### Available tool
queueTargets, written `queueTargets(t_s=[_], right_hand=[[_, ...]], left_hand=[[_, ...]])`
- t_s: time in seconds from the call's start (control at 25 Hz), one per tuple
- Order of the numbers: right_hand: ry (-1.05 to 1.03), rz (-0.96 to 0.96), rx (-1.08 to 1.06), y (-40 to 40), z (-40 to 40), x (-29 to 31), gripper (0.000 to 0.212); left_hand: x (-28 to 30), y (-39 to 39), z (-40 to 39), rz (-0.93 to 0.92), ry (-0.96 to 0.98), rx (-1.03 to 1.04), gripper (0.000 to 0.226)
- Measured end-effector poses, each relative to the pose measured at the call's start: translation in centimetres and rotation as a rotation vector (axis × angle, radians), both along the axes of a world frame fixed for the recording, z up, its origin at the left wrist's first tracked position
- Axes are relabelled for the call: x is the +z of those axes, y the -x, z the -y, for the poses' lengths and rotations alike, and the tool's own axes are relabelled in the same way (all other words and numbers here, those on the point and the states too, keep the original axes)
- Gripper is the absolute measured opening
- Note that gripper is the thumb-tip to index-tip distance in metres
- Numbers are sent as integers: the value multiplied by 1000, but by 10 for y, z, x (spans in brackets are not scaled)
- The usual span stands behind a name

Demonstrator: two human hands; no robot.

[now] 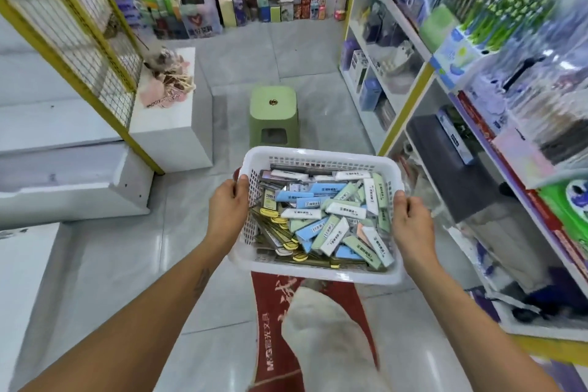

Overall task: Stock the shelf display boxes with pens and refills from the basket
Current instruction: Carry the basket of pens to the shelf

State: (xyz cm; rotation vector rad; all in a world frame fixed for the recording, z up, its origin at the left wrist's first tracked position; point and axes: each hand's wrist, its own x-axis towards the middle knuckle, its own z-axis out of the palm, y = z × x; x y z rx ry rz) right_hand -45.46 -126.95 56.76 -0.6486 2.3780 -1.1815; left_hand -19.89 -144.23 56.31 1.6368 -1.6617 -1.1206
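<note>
The left hand (227, 207) has its grip curled over the left rim of the white plastic basket (318, 277), thumb on top of the rim and the other fingers hidden below it; the right hand (410, 219) has its grip closed over the right rim in the same way, thumb on top; between them the basket is held up above the tiled floor (248, 51), level or nearly so.

Inside the basket lie many small flat boxes (331, 226), blue, pale green and white, piled loosely toward its right and middle; along the basket's left side lie long flat packs with yellow ends (280, 232), which look like pens or refills, though the print is too small to read.

Below the basket a red mat with white lettering (270, 328) lies on the floor; beyond the basket's far rim stands a green plastic stool (273, 111); right of the basket runs a shelf unit (413, 95) with yellow edging, its upper levels crowded with pens in display boxes (496, 19), blurred; left of the basket stands a yellow-framed wire mesh rack (95, 51).
</note>
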Motion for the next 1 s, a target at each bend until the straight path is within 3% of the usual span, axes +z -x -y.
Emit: queueTargets(t_s=[0.16, 0.36, 0.48, 0.64, 1.0], right_hand=[[11, 7, -30, 54, 138, -2, 42], [-51, -65, -117, 110, 296, 7, 42], [1, -4, -177, 131, 386, -2, 42], [22, 40, -342, 156, 504, -8, 37], [8, 47, -670, 262, 639, -35, 40]], left_hand=[[2, 60, 144, 12, 50, -35, 57], [12, 125, 316, 51, 55, -110, 51], [6, 163, 422, -23, 32, -191, 47], [-1, 222, 565, 18, 71, -300, 52], [-11, 411, 747, 46, 84, -583, 52]])
